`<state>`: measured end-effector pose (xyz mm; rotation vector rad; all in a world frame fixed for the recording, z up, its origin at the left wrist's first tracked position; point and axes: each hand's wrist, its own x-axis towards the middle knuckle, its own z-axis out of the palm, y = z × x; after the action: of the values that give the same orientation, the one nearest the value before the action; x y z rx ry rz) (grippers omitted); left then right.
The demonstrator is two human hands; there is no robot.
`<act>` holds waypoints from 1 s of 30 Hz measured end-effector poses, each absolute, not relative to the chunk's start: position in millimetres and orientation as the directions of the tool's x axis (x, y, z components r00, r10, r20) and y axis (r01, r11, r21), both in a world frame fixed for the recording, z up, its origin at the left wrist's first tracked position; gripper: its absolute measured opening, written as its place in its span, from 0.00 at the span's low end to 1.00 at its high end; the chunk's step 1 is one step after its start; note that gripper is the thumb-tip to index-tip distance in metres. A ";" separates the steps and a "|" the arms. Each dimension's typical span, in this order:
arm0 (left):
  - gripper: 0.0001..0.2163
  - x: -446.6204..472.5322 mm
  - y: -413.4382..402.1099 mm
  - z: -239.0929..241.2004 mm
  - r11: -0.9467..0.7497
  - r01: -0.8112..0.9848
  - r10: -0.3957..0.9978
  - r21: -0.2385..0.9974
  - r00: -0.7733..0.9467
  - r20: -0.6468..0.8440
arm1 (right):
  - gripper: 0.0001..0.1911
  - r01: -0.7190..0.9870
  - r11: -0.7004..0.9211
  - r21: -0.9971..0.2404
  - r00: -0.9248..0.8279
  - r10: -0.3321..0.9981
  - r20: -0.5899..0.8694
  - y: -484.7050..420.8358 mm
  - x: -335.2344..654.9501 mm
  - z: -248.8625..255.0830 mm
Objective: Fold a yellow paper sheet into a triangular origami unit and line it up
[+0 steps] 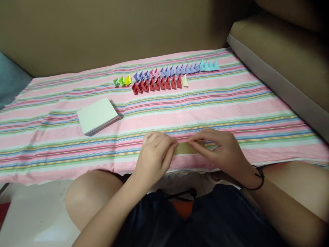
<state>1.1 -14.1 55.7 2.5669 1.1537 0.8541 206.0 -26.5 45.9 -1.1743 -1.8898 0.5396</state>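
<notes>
Near the front edge of the cloth, a pale yellow piece of paper (185, 148) is held up between my two hands. My left hand (156, 151) pinches its left end between thumb and fingers. With thumb and forefinger, my right hand (223, 147) pinches the paper's top edge toward the right. A dark cord bracelet circles my right wrist. Beyond the hands stand rows of small folded paper boats: red boats (157, 84) in front, with a cream boat (184, 81) at their right end, and purple boats (167, 71) behind.
A stack of paper (99, 115) lies left of my hands. Green and yellow boats (122, 81) stand at the left of the rows, light blue boats (209, 65) at the right. The striped cloth (205, 109) has wrinkles. A brown cushioned armrest (282, 61) bounds the right side.
</notes>
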 end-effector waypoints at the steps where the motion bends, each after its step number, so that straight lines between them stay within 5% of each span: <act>1: 0.05 3.7 -15.5 53.5 -0.665 0.624 0.746 0.410 0.524 0.411 | 0.05 0.532 0.491 -0.690 -0.231 0.868 0.440 -26.6 204.2 44.9; 9: 0.07 4.5 -15.1 49.6 -0.678 0.619 0.735 0.397 0.558 0.385 | 0.05 0.599 0.581 -0.551 -0.315 0.803 0.505 -25.0 198.0 41.6; 15: 0.06 -9.0 -8.6 55.0 -0.608 0.628 0.794 0.486 0.495 0.353 | 0.05 0.729 0.441 -0.523 -0.185 0.863 0.469 -19.5 234.0 41.6; 17: 0.06 -10.3 -6.7 54.4 -0.578 0.615 0.814 0.537 0.481 0.325 | 0.05 0.717 0.386 -0.580 -0.118 0.887 0.446 -18.6 238.4 42.3; 23: 0.07 -3.2 -8.1 49.1 -0.568 0.552 0.801 0.611 0.540 0.258 | 0.06 0.543 0.316 -0.778 -0.270 0.943 0.194 -23.1 216.1 44.9; 30: 0.07 -24.6 4.8 51.7 -0.517 0.627 0.854 0.583 0.427 0.297 | 0.08 0.477 0.144 -0.867 -0.084 0.989 0.118 -21.0 237.2 39.8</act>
<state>-24.6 4.8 51.7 2.3012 1.2623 0.8086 237.2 -21.0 39.8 -1.4309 -1.6710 0.8626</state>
